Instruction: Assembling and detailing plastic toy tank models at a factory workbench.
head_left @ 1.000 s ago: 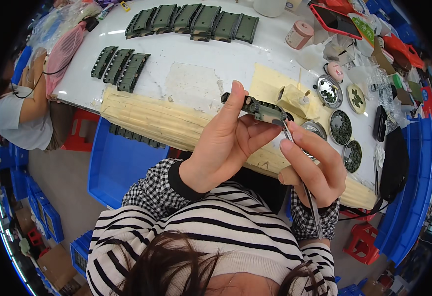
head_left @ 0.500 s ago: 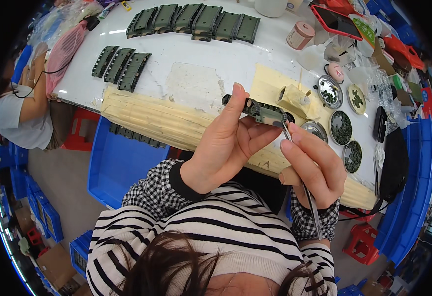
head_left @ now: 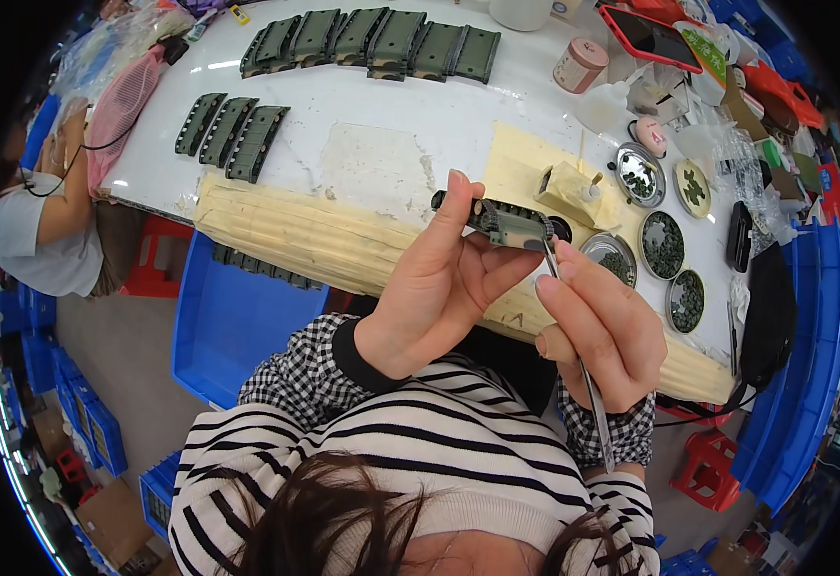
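Note:
Between thumb and fingers, my left hand (head_left: pixel 429 288) holds a green camouflage model tank hull (head_left: pixel 514 227) with a row of wheels along its side. My right hand (head_left: pixel 612 326) is closed on metal tweezers (head_left: pixel 594 408), whose tips touch the hull's right end. A tan wrap covers one right fingertip. Whether the tips grip a small part is too small to tell. Right of my hands stand round dishes of small dark green parts (head_left: pixel 662 244), a metal dish (head_left: pixel 640 176) and a lid with green pieces (head_left: pixel 692 188).
Similar green hulls stand in a long row (head_left: pixel 372 43) and a short row (head_left: pixel 231 134) on the white table. A yellow taped pad (head_left: pixel 305 235) lines its front edge. A blue bin (head_left: pixel 237 326) sits below, left. A red-edged phone (head_left: pixel 652 38) lies far right; another person (head_left: pixel 41 221) sits left.
My right hand and the tweezers have shifted slightly left, with the tips still at the hull's right end. The left hand keeps its hold on the hull, almost unmoved.

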A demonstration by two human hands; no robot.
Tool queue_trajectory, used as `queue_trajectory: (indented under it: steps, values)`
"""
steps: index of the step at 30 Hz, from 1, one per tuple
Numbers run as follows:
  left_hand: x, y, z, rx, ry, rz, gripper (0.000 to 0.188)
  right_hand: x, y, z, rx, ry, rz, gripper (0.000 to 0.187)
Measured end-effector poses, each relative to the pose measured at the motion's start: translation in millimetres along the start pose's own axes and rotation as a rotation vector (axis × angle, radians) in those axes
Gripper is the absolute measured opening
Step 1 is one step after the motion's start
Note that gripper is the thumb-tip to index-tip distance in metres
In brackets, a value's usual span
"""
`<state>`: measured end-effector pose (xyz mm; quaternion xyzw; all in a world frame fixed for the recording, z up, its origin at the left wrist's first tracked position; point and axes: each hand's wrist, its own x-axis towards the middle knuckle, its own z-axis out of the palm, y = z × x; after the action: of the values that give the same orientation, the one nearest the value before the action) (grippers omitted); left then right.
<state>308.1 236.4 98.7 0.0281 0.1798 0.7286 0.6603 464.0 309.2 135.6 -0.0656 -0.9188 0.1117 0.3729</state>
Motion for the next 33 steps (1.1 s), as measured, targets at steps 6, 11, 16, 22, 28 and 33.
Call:
queue_trajectory:
  steps: [6, 11, 16, 22, 28, 33]
  values:
    - [-0.8, 0.2, -2.4, 0.046, -0.007, 0.01, 0.044, -1.5, 4.9, -0.6, -0.027, -0.021, -0.07, 0.034]
    - [-0.1, 0.5, -3.7, 0.073, -0.012, -0.001, 0.044, 0.7, 1.2, -4.4, -0.024, -0.044, -0.051, 0.032]
    - [4.7, -1.2, -12.1, -0.001, -0.009, -0.015, 0.05, -4.3, 2.0, -2.2, 0.068, -0.022, -0.009, 0.032]
    - [15.2, 8.4, -18.2, -0.119, -0.297, -0.082, 0.054, -5.7, -4.9, -8.4, 0.344, 0.048, 0.164, 0.04]
    - [18.8, 12.7, -18.8, 0.119, -0.325, 0.032, 0.063, -13.4, -11.0, -2.1, 0.328, 0.044, 0.217, 0.041]
    - [19.5, 12.7, -19.4, 0.114, -0.354, 0.052, 0.066, -12.0, -13.1, -1.2, 0.322, 0.041, 0.221, 0.044]
